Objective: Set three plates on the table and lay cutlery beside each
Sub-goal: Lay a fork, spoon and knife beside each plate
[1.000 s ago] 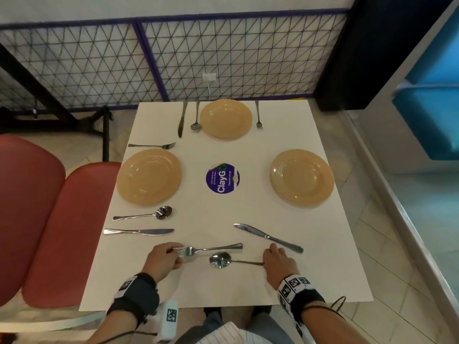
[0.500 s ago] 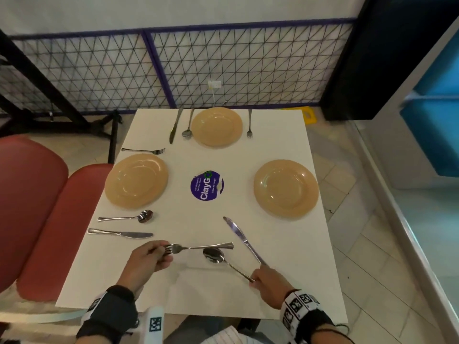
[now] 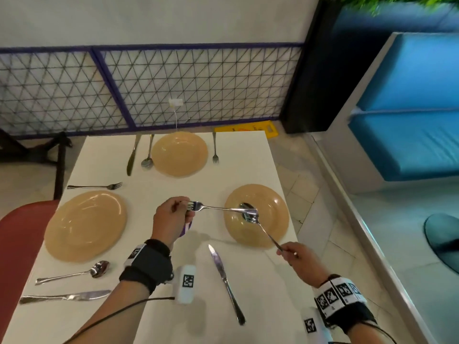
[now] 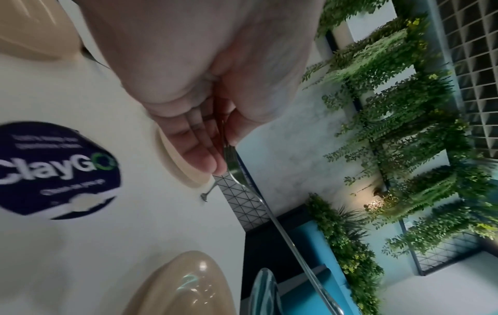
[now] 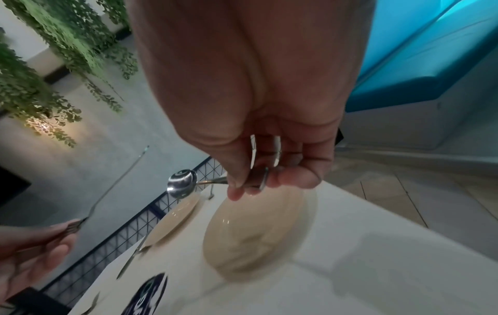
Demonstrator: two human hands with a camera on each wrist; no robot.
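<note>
Three tan plates sit on the white table [image 3: 248,289]: far plate [image 3: 178,153], left plate [image 3: 85,225], right plate [image 3: 273,219]. My left hand [image 3: 185,209] pinches a fork [image 3: 216,208] by its tines, the handle reaching right over the right plate. My right hand [image 3: 283,250] pinches a spoon [image 3: 248,212] by its handle end, the bowl hovering above the right plate's middle. In the wrist views the fork [image 4: 234,168] and spoon [image 5: 182,183] are both in the air. A knife [image 3: 226,281] lies on the table between my arms.
The far plate has a knife [image 3: 131,155], spoon [image 3: 148,155] and fork [image 3: 215,147] beside it. The left plate has a fork [image 3: 95,186], spoon [image 3: 74,273] and knife [image 3: 64,296]. Red seat [image 3: 19,232] on the left, blue bench [image 3: 409,120] on the right, mesh fence [image 3: 198,90] behind.
Both hands lifted the fork and spoon off the near table and carried them up over the right plate. The knife swung round to point away from me and stays on the table.
</note>
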